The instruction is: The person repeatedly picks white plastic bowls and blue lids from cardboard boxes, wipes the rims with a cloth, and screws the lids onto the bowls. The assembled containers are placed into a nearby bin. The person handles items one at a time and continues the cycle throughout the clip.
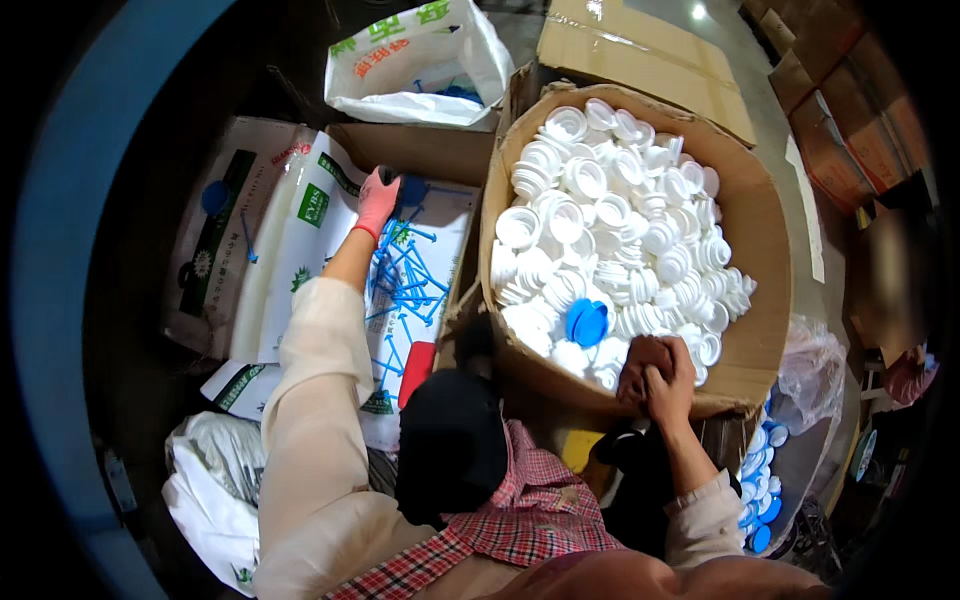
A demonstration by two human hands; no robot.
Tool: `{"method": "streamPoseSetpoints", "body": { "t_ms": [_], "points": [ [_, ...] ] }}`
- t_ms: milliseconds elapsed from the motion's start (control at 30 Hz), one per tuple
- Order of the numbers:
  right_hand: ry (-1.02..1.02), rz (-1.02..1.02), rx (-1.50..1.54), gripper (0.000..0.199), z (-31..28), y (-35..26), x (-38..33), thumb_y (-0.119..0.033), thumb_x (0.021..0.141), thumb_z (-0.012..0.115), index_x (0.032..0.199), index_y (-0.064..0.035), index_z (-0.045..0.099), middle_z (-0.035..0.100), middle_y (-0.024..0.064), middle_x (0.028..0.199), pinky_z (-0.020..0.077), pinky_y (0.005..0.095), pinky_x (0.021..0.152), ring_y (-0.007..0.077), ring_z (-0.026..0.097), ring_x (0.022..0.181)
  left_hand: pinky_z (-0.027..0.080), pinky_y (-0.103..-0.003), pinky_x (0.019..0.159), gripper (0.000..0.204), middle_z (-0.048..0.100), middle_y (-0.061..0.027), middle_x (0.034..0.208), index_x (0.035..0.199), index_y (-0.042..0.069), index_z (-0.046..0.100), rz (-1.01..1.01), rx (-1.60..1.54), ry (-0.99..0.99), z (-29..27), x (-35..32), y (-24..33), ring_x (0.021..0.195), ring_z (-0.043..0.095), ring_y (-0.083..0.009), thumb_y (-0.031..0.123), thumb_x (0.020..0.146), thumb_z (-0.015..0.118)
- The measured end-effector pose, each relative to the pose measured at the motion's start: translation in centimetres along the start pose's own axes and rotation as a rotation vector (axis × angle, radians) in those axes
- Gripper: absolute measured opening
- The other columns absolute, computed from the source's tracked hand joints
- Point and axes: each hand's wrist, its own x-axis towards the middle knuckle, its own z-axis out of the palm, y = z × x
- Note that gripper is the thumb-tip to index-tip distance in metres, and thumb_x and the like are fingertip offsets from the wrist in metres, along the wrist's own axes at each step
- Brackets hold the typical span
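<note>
My left hand (377, 202), in a pink glove, reaches out to the far end of a white printed sack (300, 240) and closes on a dark blue round part (411, 190). Several blue stick-shaped parts (410, 280) lie scattered on the sack just below it. My right hand (665, 378) is curled at the near rim of a large round cardboard box (760, 260) full of white plastic caps (620, 220). Whether that hand holds anything is hidden by its fingers. A single blue cap (587, 322) lies among the white ones, left of my right hand.
A white plastic bag (420, 60) with blue parts stands behind the sack. Flat cardboard boxes (640, 60) lie at the back right. A clear bag of blue and white caps (762, 480) sits at my lower right. A red object (417, 372) lies on the sack.
</note>
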Motion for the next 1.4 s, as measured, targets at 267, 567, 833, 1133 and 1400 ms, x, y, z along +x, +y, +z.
{"method": "streamPoseSetpoints", "body": {
  "t_ms": [267, 567, 833, 1133, 1400],
  "points": [
    [0.03, 0.065, -0.048, 0.032, 0.0, 0.9, -0.7, -0.003, 0.065, 0.052, 0.097, 0.0022, 0.053, 0.049, 0.0132, 0.086, 0.0427, 0.0314, 0.079, 0.0264, 0.051, 0.08, 0.04, -0.04, 0.103, 0.049, 0.052, -0.0187, 0.131, 0.13, 0.013, 0.054, -0.106, 0.59, -0.361, 14.7, 4.5, -6.7, 0.124, 0.046, -0.0368, 0.033, 0.086, 0.06],
    [0.035, 0.086, -0.045, 0.03, 0.5, 1.1, 1.1, -0.01, 0.069, 0.056, 0.096, 0.0017, 0.052, 0.049, 0.0128, 0.085, 0.0418, 0.0312, 0.075, 0.0234, 0.05, 0.077, 0.039, -0.039, 0.101, 0.031, 0.056, -0.0268, 0.122, 0.113, -0.001, 0.06, -0.253, 0.493, -0.21, 22.0, 6.4, -14.2, 0.114, 0.05, -0.0391, 0.013, 0.087, 0.054],
    [0.075, -0.113, 0.017, 0.034, 0.5, 1.3, -0.3, -0.002, 0.067, 0.054, 0.101, 0.0024, 0.055, 0.055, 0.0177, 0.092, 0.0448, 0.035, 0.08, 0.0304, 0.056, 0.083, 0.042, -0.036, 0.096, 0.032, 0.058, -0.0195, 0.114, 0.117, -0.004, 0.054, -0.057, -0.357, 0.184, 7.1, -6.7, -7.5, 0.108, 0.056, -0.0363, 0.005, 0.086, 0.056],
    [-0.001, -0.09, 0.134, 0.037, -1.8, -0.6, -0.6, -0.002, 0.067, 0.058, 0.104, -0.001, 0.059, 0.061, 0.0158, 0.1, 0.0477, 0.036, 0.085, 0.0336, 0.06, 0.095, 0.044, -0.041, 0.091, 0.035, 0.051, -0.0199, 0.113, 0.106, 0.002, 0.058, 0.951, -0.045, -0.186, -4.8, -16.8, 20.2, 0.104, 0.052, -0.0391, -0.006, 0.072, 0.061],
    [0.042, -0.497, -0.057, 0.037, -5.8, -4.9, -1.4, -0.007, 0.07, 0.066, 0.105, -0.0151, 0.061, 0.051, 0.0101, 0.129, 0.0541, 0.0403, 0.069, 0.032, 0.065, 0.087, 0.046, -0.041, 0.084, 0.024, 0.054, -0.0144, 0.101, 0.091, 0.004, 0.057, 1.383, 0.075, -0.383, -5.6, -23.0, 31.0, 0.098, 0.053, -0.0343, 0.002, 0.07, 0.067]
  ]
}}
